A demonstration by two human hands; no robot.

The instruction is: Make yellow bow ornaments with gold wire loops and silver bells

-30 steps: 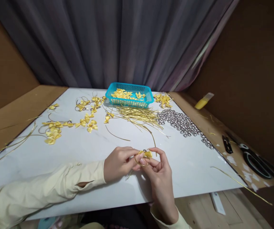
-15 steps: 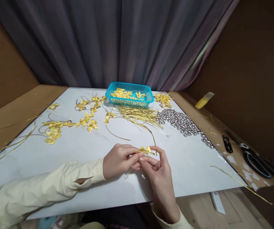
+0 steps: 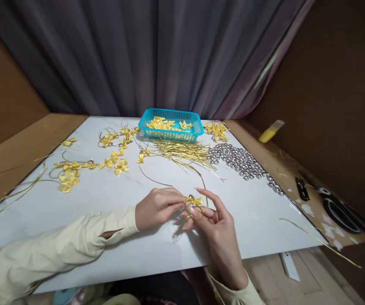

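A small yellow ribbon bow [image 3: 196,201] is held above the table between my two hands. At its top sits a small silver bead [image 3: 191,196], and a loop of gold cord [image 3: 193,215] hangs in front of it. My left hand [image 3: 160,208] pinches the bow's left side with its fingertips. My right hand [image 3: 217,222] grips the cord and the bow from below with the thumb and bent fingers, while its index finger is raised and stretched apart. The fingers hide part of the bow and how the cord runs.
Behind my hands lies a pile of gold cords [image 3: 182,153], with a blue basket [image 3: 171,134] of yellow bows behind it. Many silver beads [image 3: 239,161] spread to the right. Bows with cords [image 3: 69,176] lie left. Black scissors [image 3: 341,214] rest on the right ledge.
The cord on the bow, straight before, now forms a loop, and a silver bead shows at the top. My right hand has turned slightly, and its index finger has lifted off the bow.
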